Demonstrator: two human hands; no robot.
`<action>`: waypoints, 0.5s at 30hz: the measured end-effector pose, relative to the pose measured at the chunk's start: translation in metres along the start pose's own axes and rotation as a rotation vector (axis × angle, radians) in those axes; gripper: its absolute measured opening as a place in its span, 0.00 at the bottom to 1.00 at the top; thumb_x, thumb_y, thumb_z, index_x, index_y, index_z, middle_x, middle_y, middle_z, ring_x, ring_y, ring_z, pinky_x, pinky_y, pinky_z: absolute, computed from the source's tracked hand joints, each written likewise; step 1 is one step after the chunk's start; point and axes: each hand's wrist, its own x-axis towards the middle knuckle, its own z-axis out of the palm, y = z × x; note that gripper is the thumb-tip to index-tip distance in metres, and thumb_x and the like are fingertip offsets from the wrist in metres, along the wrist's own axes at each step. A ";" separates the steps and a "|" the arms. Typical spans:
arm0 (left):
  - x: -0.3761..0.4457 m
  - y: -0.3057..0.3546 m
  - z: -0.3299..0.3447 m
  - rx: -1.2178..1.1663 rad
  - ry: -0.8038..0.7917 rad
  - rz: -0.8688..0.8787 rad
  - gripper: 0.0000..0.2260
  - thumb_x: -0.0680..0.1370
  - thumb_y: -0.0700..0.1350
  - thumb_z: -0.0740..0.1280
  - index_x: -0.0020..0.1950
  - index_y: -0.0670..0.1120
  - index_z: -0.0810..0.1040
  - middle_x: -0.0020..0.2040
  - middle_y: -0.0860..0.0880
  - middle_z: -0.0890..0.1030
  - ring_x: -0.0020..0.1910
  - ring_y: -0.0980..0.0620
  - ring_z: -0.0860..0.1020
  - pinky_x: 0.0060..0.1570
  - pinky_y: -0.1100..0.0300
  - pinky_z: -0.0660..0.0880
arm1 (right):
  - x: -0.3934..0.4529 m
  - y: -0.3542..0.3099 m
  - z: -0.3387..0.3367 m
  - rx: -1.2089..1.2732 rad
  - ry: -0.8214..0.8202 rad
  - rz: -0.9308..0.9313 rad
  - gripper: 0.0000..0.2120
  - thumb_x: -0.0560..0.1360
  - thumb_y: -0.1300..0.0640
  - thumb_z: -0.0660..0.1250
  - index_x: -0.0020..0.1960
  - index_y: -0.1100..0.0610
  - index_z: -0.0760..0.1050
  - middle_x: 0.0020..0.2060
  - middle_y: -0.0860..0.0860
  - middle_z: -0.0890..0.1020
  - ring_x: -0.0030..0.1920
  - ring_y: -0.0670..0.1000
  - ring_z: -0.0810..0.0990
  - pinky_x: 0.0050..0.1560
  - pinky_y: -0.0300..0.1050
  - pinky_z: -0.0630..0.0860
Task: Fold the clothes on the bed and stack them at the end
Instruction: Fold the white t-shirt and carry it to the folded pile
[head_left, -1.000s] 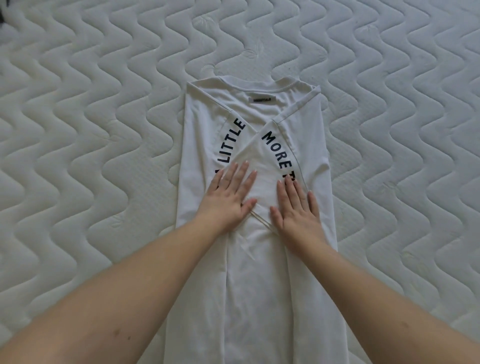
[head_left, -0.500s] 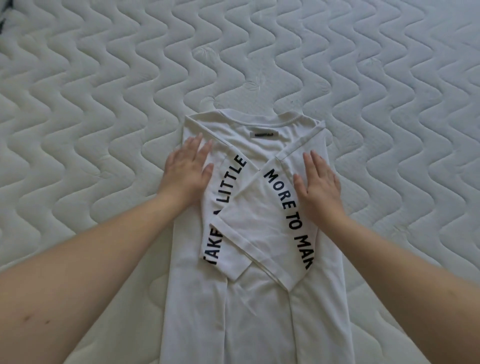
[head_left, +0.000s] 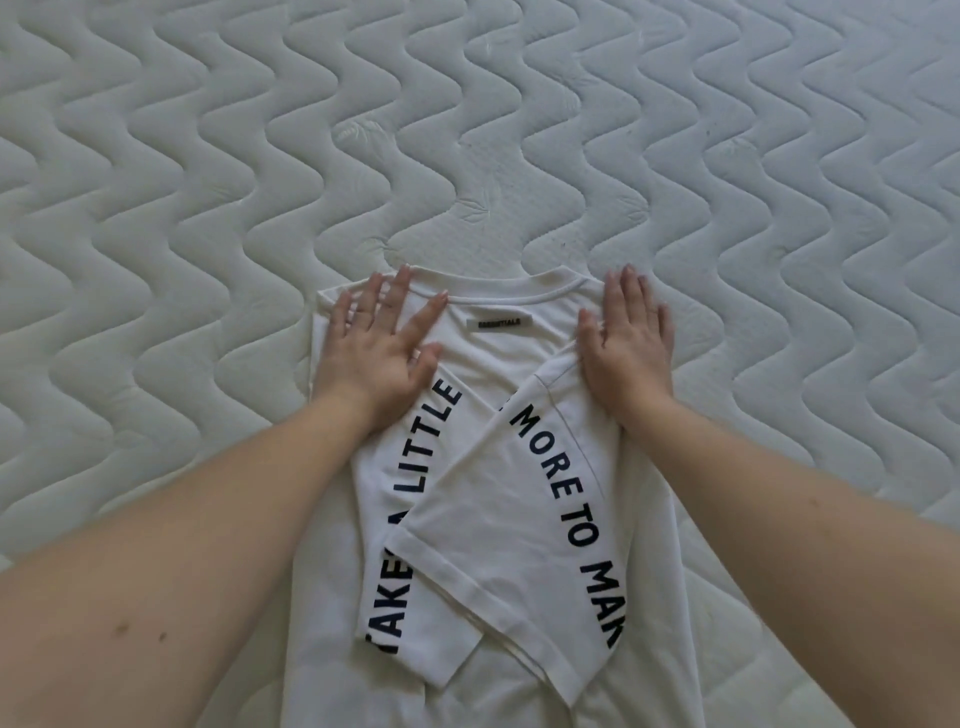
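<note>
A white T-shirt (head_left: 498, 530) lies flat on the mattress with its collar pointing away from me. Both sides are folded inward, so the two sleeves with black lettering cross over the middle. A small grey label (head_left: 500, 323) sits just below the collar. My left hand (head_left: 379, 345) lies flat, fingers spread, on the shirt's left shoulder. My right hand (head_left: 626, 343) presses flat on the right shoulder fold. Neither hand grips any cloth. The shirt's lower end runs out of view at the bottom.
The white quilted mattress (head_left: 467, 130) with a wavy stitch pattern fills the whole view around the shirt. My two bare forearms reach in from the bottom corners.
Both hands slid apart from the shirt's middle and then up to the shoulders beside the collar. The view moved closer and the shirt sits lower in it.
</note>
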 end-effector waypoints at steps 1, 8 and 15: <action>0.000 0.000 0.000 0.003 0.011 0.006 0.27 0.78 0.63 0.41 0.78 0.65 0.45 0.81 0.51 0.43 0.79 0.47 0.45 0.76 0.45 0.40 | 0.000 -0.001 -0.002 0.104 0.050 0.036 0.30 0.82 0.41 0.45 0.81 0.51 0.47 0.80 0.47 0.47 0.78 0.44 0.42 0.76 0.44 0.35; 0.000 -0.002 0.007 0.002 0.092 0.042 0.26 0.79 0.60 0.46 0.79 0.62 0.53 0.81 0.49 0.50 0.79 0.45 0.51 0.75 0.42 0.47 | 0.002 0.022 -0.034 0.501 0.272 0.213 0.15 0.82 0.54 0.59 0.65 0.58 0.74 0.60 0.55 0.76 0.62 0.54 0.72 0.62 0.40 0.65; 0.001 -0.001 0.008 0.004 0.130 0.065 0.26 0.79 0.58 0.48 0.79 0.59 0.56 0.80 0.48 0.54 0.78 0.44 0.54 0.74 0.42 0.50 | 0.033 0.032 -0.056 0.423 -0.124 0.224 0.11 0.73 0.46 0.73 0.47 0.53 0.80 0.44 0.51 0.80 0.44 0.50 0.77 0.45 0.42 0.69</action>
